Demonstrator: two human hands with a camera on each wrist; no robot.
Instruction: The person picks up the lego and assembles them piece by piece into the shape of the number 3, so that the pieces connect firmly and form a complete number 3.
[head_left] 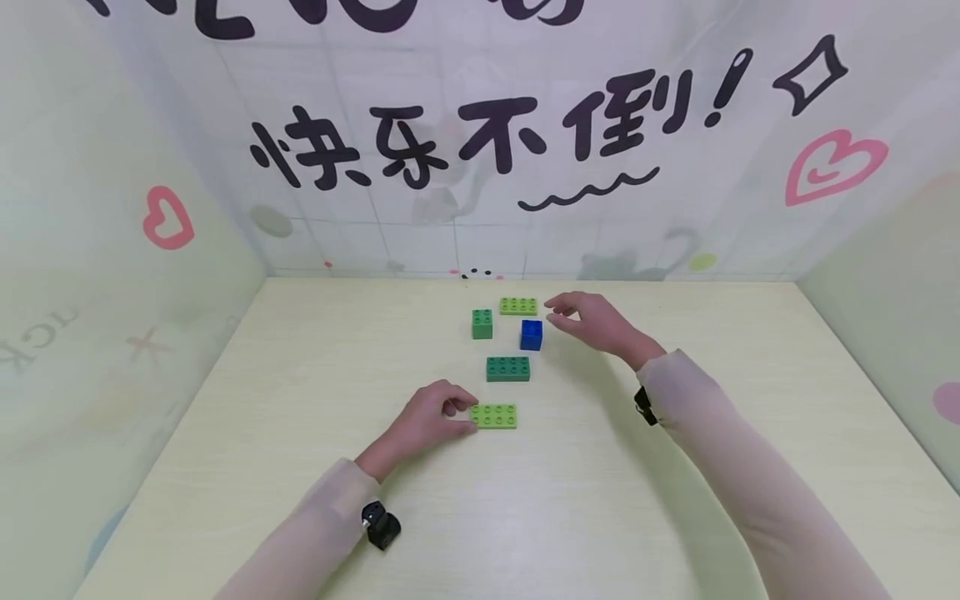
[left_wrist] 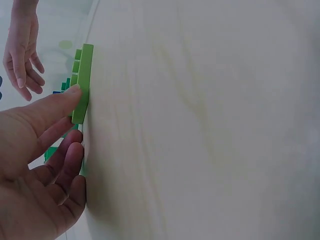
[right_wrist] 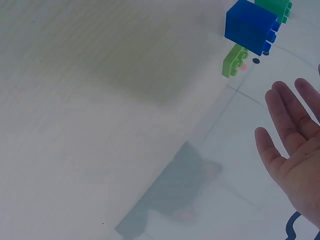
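My left hand (head_left: 431, 422) pinches the left end of a flat light green building brick (head_left: 497, 417), the one closest to me. In the left wrist view the thumb lies along this brick (left_wrist: 85, 80), its other fingers curling below. My right hand (head_left: 595, 322) hovers above the table, right of a blue square brick (head_left: 531, 337), with relaxed fingers and nothing between them. A second flat light green brick (head_left: 518, 307) lies at the back, just left of its fingertips. In the right wrist view the open palm (right_wrist: 305, 155) stands apart from the blue brick (right_wrist: 250, 27).
A dark green long brick (head_left: 507, 370) lies between the near light green brick and the blue one. Left of the blue brick stands a green square brick (head_left: 482, 325). A printed curtain (head_left: 480, 242) rises along the back edge of the pale wooden table (head_left: 345, 350).
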